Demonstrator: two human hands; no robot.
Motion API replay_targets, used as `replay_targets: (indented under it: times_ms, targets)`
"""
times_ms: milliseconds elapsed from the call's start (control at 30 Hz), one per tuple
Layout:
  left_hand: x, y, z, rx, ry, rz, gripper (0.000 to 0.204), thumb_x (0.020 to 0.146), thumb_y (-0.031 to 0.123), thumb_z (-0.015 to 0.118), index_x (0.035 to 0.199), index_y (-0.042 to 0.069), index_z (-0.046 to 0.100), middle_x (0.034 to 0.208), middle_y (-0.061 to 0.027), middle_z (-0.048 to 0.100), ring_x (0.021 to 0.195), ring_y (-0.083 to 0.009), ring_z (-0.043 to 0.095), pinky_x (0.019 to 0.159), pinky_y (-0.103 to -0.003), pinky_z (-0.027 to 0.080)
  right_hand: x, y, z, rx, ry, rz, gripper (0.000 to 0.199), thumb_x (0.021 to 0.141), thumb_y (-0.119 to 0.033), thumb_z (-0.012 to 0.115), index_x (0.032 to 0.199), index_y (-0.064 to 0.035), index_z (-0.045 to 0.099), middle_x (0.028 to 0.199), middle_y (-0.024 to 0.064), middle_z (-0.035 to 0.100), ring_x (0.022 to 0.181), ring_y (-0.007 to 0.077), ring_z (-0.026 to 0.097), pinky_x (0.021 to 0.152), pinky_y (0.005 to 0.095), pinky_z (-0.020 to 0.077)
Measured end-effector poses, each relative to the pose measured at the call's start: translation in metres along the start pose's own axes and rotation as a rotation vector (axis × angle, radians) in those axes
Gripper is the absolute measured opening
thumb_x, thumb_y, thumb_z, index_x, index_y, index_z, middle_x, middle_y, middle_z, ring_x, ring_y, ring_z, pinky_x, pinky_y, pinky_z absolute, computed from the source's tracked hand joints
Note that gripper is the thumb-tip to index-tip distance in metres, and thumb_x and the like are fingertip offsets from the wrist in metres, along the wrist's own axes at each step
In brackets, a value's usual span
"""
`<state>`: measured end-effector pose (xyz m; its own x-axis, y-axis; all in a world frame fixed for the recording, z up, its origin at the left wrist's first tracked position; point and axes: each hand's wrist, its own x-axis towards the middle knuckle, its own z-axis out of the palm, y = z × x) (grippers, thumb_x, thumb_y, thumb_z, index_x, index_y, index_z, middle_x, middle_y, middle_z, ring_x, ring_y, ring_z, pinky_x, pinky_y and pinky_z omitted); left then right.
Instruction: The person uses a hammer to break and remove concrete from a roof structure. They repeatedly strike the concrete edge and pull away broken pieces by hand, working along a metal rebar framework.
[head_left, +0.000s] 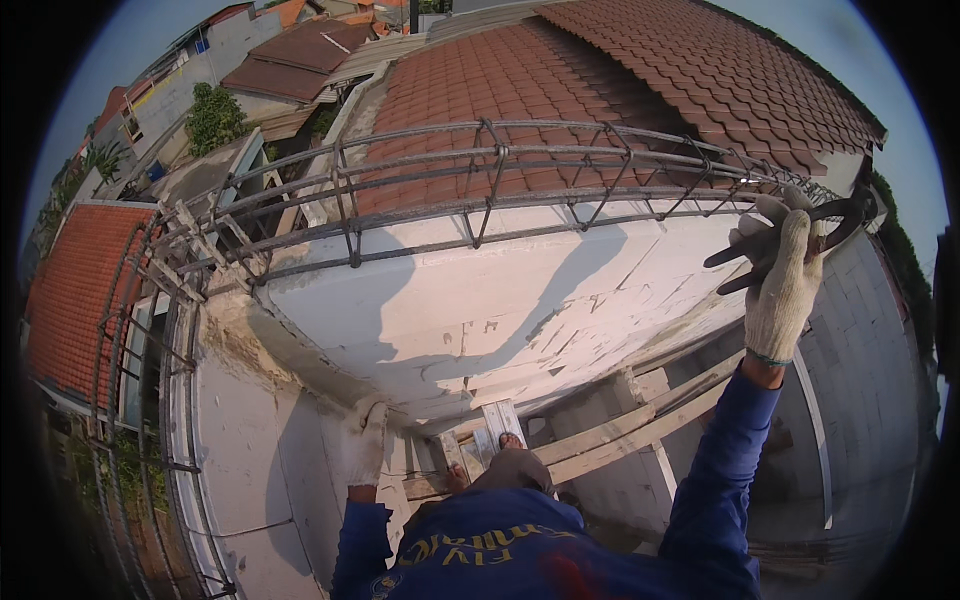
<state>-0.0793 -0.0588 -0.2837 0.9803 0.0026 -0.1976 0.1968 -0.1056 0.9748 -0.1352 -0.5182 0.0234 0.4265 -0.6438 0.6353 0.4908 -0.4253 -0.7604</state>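
Observation:
My right hand [785,275], in a white knit glove, is raised at the right beside the far end of the steel rebar cage [490,205]. It grips dark metal pincers [846,212]; their jaws are to the right and the two handles stick out left of my fingers. The cage of long bars and tied stirrups runs along the top of the pale block wall [480,290]. Low on the left, my left hand [364,445], also gloved, lies against the block wall near the inner corner, its fingers pointing away from me, with nothing visible in it.
My feet stand on narrow wooden planks [497,418] below the wall top. Timber beams [640,425] cross the drop to the right. Another rebar cage [150,400] runs down the left side, meeting the first at a corner. Beyond are red tiled roofs [500,90].

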Motion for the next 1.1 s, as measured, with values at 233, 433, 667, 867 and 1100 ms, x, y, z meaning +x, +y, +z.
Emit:
replay_targets:
  times_ms: [233,433,667,867,1100]
  targets:
    - [-0.013,-0.078,-0.007,0.226,0.067,0.053,0.027,0.105,0.017,0.062,0.118,-0.003,0.076,0.110,-0.0140,0.077,0.098,-0.0215,0.071,0.092,-0.034,0.054,0.157,0.012,0.011,-0.231,-0.153,-0.197,0.048,0.110,-0.036,0.065,0.144,-0.0011,0.063,0.103,0.0078,0.077,0.091,0.0167,0.076,0.082,0.0333,0.0645]
    - [-0.032,-0.111,-0.018,0.049,0.151,-0.165,0.029,0.104,0.018,0.064,0.119,-0.004,0.077,0.108,-0.0128,0.078,0.097,-0.0191,0.071,0.090,-0.032,0.054,0.171,0.061,0.013,-0.278,-0.323,-0.031,0.043,0.108,-0.034,0.068,0.137,-0.0024,0.067,0.093,0.0022,0.074,0.083,0.0103,0.070,0.075,0.0278,0.0580]
    - [-0.032,-0.074,0.010,0.030,0.136,-0.280,0.028,0.103,0.017,0.065,0.118,-0.003,0.078,0.093,-0.0026,0.074,0.074,-0.0086,0.057,0.068,-0.026,0.046,0.156,0.097,0.020,-0.506,-0.490,-0.016,0.044,0.103,-0.044,0.069,0.128,-0.0083,0.070,0.092,0.0030,0.072,0.079,0.0109,0.065,0.071,0.0283,0.0548]
    - [-0.011,-0.049,0.038,-0.053,0.091,-0.248,0.028,0.104,0.017,0.064,0.119,-0.003,0.077,0.085,0.0013,0.070,0.065,-0.0050,0.050,0.058,-0.024,0.039,0.147,0.089,0.010,-0.582,-0.552,-0.029,0.059,0.098,-0.062,0.066,0.134,-0.0154,0.066,0.098,0.0057,0.073,0.092,0.0180,0.069,0.084,0.0379,0.0556]
    - [0.012,-0.042,0.073,-0.018,0.077,-0.102,0.029,0.106,0.017,0.062,0.117,-0.006,0.075,0.090,-0.0046,0.073,0.072,-0.0118,0.060,0.067,-0.026,0.048,0.115,0.099,0.009,-0.536,-0.165,-0.588,0.081,0.100,-0.056,0.072,0.156,-0.0032,0.048,0.136,0.0213,0.067,0.123,0.0335,0.069,0.106,0.0451,0.0550]
